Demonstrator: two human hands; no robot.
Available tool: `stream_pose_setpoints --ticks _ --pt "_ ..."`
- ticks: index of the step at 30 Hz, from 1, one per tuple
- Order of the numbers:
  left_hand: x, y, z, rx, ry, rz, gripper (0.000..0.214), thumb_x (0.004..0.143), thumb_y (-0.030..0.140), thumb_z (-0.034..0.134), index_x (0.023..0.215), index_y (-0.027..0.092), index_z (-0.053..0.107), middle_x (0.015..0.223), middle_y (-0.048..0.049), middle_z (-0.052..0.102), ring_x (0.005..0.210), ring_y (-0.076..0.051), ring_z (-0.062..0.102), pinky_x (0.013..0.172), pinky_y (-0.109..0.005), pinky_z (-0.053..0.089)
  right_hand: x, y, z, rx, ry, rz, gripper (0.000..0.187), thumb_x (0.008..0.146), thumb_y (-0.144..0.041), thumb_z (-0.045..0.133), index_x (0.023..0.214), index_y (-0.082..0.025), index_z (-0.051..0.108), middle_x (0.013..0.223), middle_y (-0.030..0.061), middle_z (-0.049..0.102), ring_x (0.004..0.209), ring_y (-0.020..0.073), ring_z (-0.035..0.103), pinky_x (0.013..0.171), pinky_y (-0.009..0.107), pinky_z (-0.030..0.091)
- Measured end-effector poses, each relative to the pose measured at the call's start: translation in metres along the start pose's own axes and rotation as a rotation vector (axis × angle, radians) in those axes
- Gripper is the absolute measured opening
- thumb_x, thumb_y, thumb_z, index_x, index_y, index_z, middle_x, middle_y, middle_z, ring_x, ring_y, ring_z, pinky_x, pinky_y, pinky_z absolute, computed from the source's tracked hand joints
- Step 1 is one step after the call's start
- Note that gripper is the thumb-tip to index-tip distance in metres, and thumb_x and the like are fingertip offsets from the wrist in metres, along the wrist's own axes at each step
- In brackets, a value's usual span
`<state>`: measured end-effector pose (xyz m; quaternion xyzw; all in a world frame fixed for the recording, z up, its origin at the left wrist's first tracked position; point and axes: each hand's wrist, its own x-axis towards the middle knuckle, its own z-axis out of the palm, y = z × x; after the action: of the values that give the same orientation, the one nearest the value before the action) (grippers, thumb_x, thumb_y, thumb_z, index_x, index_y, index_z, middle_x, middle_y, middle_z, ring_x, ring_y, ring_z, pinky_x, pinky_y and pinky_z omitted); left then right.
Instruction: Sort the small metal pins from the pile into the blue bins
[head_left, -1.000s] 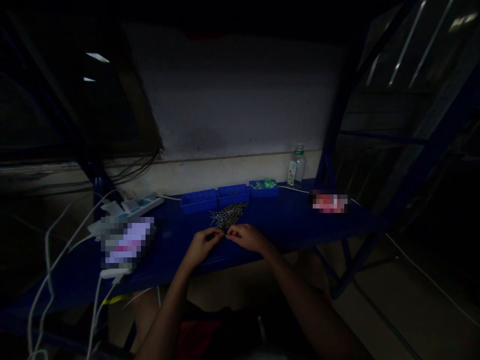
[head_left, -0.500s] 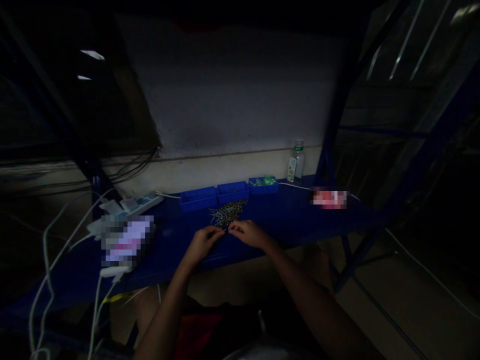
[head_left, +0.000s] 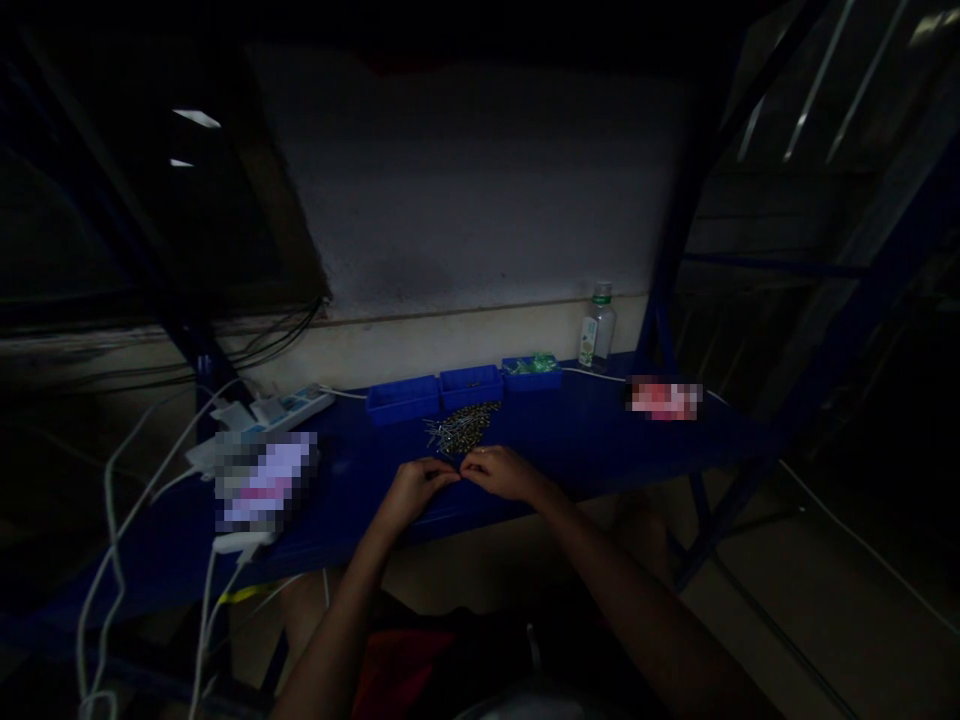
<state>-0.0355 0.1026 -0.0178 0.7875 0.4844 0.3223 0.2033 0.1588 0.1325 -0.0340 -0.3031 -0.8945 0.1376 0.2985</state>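
Under dim light, the head view shows a blue counter (head_left: 577,445) where the left hand (head_left: 412,490) and right hand (head_left: 501,472) almost meet, fingers pinched — on what, if anything, I cannot tell — with a pile of small metal pieces (head_left: 465,428) just beyond them and three blue bins (head_left: 403,404) farther past.

Clear bottle (head_left: 602,337) with green-banded neck, upright near the pale wall (head_left: 450,338); to its right, a pixelated red item (head_left: 664,399). At left of my remote view I note a white power strip (head_left: 304,404), a pixelated lilac item (head_left: 266,485) and looping white cables (head_left: 113,545).
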Motion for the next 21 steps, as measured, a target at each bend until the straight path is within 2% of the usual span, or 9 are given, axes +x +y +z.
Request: stream_pose_setpoints --ticks 5,12,17,21 --pt "-0.0018 0.0022 -0.0004 0.005 0.060 0.004 0.022 0.076 0.038 0.056 0.079 0.021 0.070 0.084 -0.0030 0.070 0.078 -0.019 0.062 0.074 -0.025 0.045 0.0002 -0.0001 0.0004 -0.010 -0.033 0.011 0.014 0.081 -0.027 0.056 0.090 -0.020 0.064 0.082 0.0016 0.062 0.078 0.0124 0.056 0.071 0.021 0.037" --pt "-0.0011 0.0019 0.0007 0.029 0.099 -0.026 0.024 0.078 0.039 0.054 0.079 0.020 0.069 0.084 -0.0028 0.070 0.079 -0.019 0.062 0.073 -0.026 0.045 -0.0014 -0.0022 -0.0014 0.004 0.002 0.029 0.011 0.080 -0.022 0.055 0.087 -0.019 0.064 0.076 0.0004 0.061 0.071 0.0109 0.054 0.065 0.020 0.036" --pt "0.0002 -0.0009 0.0024 0.065 0.055 -0.016 0.024 0.077 0.038 0.054 0.080 0.020 0.069 0.083 -0.0034 0.070 0.077 -0.020 0.062 0.071 -0.026 0.044 -0.0014 -0.0022 -0.0009 0.046 0.016 0.045 0.016 0.082 -0.030 0.054 0.086 -0.018 0.064 0.076 0.0012 0.061 0.070 0.0107 0.054 0.064 0.020 0.036" --pt "0.0000 -0.0002 0.0029 0.061 0.053 0.004 0.021 0.077 0.036 0.055 0.079 0.021 0.069 0.084 -0.0029 0.070 0.079 -0.020 0.062 0.074 -0.026 0.044 -0.0010 0.0005 0.0005 0.026 0.002 0.018 0.013 0.083 -0.026 0.054 0.084 -0.019 0.064 0.077 0.0009 0.060 0.072 0.0107 0.054 0.066 0.020 0.036"
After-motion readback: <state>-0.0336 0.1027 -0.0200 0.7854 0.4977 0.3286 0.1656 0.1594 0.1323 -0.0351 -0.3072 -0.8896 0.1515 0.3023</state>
